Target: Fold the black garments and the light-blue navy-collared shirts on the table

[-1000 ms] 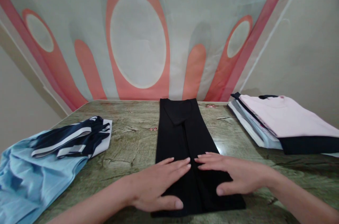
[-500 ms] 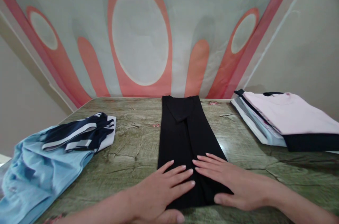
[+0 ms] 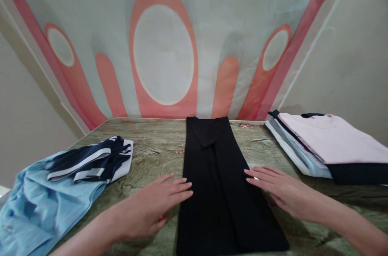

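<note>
A black garment (image 3: 209, 191) lies flat in a long strip down the middle of the table, its sides folded inward and a pointed flap at the far end. My left hand (image 3: 151, 205) is at its left edge, fingers stretched out and fingertips just over the cloth. At the right edge, my right hand (image 3: 281, 189) has its fingers extended, the tips over the cloth's border. Neither hand grips anything. Whether the fingertips touch the fabric, I cannot tell.
To the right stands a stack of folded clothes with a pink shirt (image 3: 339, 137) on top. At the left lie a rumpled light-blue garment (image 3: 60, 203) and a navy garment with white stripes (image 3: 91, 157). The wood-patterned table (image 3: 151, 143) ends against a printed backdrop (image 3: 206, 46).
Both hands have moved apart, from the middle of the black garment's near part out to its left and right edges. More of the near end now shows, and the view has tilted slightly up.
</note>
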Demonstrator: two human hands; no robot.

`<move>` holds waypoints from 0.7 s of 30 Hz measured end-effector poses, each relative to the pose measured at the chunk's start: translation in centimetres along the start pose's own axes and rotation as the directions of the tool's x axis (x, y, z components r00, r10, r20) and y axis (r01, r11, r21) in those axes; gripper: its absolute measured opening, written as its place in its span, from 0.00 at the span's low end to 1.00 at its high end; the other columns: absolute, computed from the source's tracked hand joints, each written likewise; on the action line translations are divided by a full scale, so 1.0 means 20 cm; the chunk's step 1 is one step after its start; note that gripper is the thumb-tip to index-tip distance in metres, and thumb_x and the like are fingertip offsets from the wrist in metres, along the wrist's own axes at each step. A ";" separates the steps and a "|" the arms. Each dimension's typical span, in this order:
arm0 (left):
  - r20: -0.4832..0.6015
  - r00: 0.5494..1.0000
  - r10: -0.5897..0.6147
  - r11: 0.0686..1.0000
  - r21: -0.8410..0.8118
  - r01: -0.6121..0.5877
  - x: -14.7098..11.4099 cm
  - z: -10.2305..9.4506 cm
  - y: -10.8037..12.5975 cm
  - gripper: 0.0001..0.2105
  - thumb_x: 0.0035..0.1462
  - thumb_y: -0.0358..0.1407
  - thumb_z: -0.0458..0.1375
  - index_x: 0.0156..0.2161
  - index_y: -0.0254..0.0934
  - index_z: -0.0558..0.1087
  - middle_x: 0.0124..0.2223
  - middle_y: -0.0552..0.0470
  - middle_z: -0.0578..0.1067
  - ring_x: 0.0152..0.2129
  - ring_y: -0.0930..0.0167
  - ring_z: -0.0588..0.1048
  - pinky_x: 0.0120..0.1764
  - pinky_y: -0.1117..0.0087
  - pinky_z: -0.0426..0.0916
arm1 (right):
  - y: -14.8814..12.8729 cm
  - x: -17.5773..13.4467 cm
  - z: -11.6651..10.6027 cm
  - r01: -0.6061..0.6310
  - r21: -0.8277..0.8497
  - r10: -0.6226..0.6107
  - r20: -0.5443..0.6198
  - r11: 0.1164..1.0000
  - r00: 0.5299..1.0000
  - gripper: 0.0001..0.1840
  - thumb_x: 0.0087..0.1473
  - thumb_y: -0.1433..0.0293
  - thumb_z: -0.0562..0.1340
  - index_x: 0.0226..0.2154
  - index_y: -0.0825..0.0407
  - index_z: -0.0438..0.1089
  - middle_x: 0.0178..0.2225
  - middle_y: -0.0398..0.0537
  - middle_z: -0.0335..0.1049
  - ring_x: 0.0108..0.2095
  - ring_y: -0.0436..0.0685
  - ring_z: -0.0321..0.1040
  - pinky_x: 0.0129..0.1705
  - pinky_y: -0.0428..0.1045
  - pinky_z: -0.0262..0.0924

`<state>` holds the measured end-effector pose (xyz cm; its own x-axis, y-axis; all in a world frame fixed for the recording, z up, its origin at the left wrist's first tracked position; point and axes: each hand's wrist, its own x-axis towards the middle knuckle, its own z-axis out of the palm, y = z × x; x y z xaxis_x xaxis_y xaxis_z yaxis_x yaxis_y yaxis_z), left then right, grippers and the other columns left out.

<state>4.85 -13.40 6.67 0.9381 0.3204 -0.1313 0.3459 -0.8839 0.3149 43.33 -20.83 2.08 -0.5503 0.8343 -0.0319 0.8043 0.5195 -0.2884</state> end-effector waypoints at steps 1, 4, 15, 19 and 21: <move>0.020 1.000 0.014 1.000 0.001 -0.014 0.00 0.00 0.01 0.36 0.47 0.25 0.52 0.62 0.47 0.48 0.62 0.56 0.52 0.59 0.67 0.53 0.60 0.60 0.42 | -0.01 0.00 0.01 0.027 0.000 -0.027 0.012 1.000 1.000 0.38 0.44 0.80 0.52 0.57 0.40 0.54 0.61 0.38 0.46 0.61 0.58 0.43 0.61 0.60 0.39; 0.074 0.992 0.102 0.995 0.010 -0.103 0.04 0.03 0.07 0.35 0.47 0.23 0.51 0.61 0.46 0.50 0.62 0.55 0.54 0.58 0.68 0.53 0.60 0.61 0.41 | -0.08 0.00 0.03 0.125 0.035 -0.126 0.043 0.992 0.991 0.40 0.42 0.82 0.51 0.57 0.39 0.54 0.61 0.36 0.47 0.61 0.56 0.43 0.62 0.58 0.39; -0.096 0.982 0.162 0.982 -0.084 -0.170 0.22 0.20 -0.04 0.32 0.42 0.23 0.51 0.56 0.40 0.59 0.59 0.50 0.61 0.57 0.67 0.56 0.59 0.60 0.47 | 0.04 0.13 0.23 0.176 0.294 -0.118 -0.204 0.939 0.972 0.23 0.48 0.81 0.50 0.47 0.49 0.62 0.54 0.51 0.60 0.57 0.56 0.53 0.56 0.58 0.51; -0.157 0.985 0.075 0.954 -0.277 -0.117 0.20 0.17 -0.02 0.28 0.44 0.21 0.48 0.52 0.42 0.63 0.54 0.55 0.68 0.53 0.70 0.63 0.57 0.63 0.52 | 0.03 0.13 0.23 0.149 0.473 -0.036 -0.239 0.868 0.970 0.17 0.53 0.77 0.49 0.45 0.49 0.62 0.51 0.53 0.63 0.53 0.57 0.58 0.53 0.58 0.54; -0.155 0.987 0.044 0.925 -0.368 -0.099 0.18 0.13 0.01 0.26 0.46 0.20 0.47 0.51 0.44 0.64 0.52 0.56 0.69 0.52 0.71 0.65 0.57 0.64 0.53 | -0.01 0.12 0.19 0.104 0.544 0.004 -0.193 0.832 0.981 0.17 0.55 0.76 0.49 0.45 0.49 0.62 0.50 0.53 0.64 0.53 0.57 0.58 0.53 0.58 0.53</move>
<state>8.19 -13.30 3.71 0.9434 0.3304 0.0299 0.2328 -0.7235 0.6499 41.01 -19.64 -1.51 -0.4933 0.8563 0.1527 0.4903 0.4187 -0.7644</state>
